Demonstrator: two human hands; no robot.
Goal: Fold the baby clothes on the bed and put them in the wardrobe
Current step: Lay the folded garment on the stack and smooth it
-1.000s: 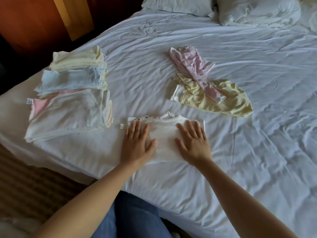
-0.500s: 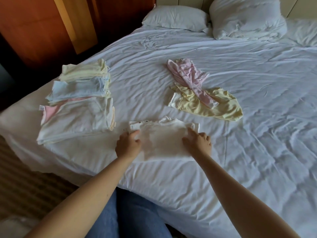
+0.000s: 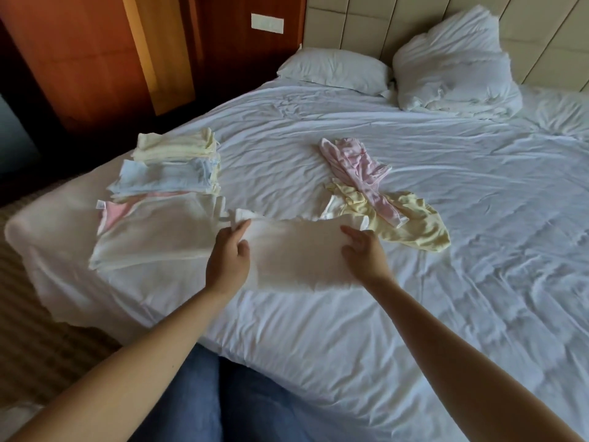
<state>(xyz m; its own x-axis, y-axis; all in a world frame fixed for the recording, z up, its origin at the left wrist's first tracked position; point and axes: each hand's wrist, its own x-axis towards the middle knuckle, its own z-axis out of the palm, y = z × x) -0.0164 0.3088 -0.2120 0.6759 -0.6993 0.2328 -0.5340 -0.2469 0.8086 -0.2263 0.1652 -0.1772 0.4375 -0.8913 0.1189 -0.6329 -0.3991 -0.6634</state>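
She stands at the foot of the bed [image 3: 318, 339] with a folded white garment [image 3: 296, 253] held between her hands, just off the sheet or barely on it; the blur makes that hard to judge. Her left hand [image 3: 228, 250] has its fingers curled round the garment's left edge, pinching it near the top corner. Her right hand [image 3: 365, 253] grasps the right edge, fingers tucked against the cloth, though the picture is soft there.

The white piece looks finished: it is a neat rectangle, and it sits just beside the folded piles [image 3: 165, 183] lined up along the left edge of the bed, pale yellow farthest, blue in the middle, white with a bit of pink nearest. I would guess it goes on that nearest pile.

Two pieces are not yet folded. A pink garment [image 3: 357, 164] lies crumpled across a yellow garment [image 3: 414, 228] near the middle of the bed, just beyond her right hand.

So most of the folding seems done, with two items left. Nothing has gone into a wardrobe as far as I can see; the wooden panels [image 3: 79, 65] behind the bed's left side may belong to one, but I cannot tell. All the carrying is yet to come.
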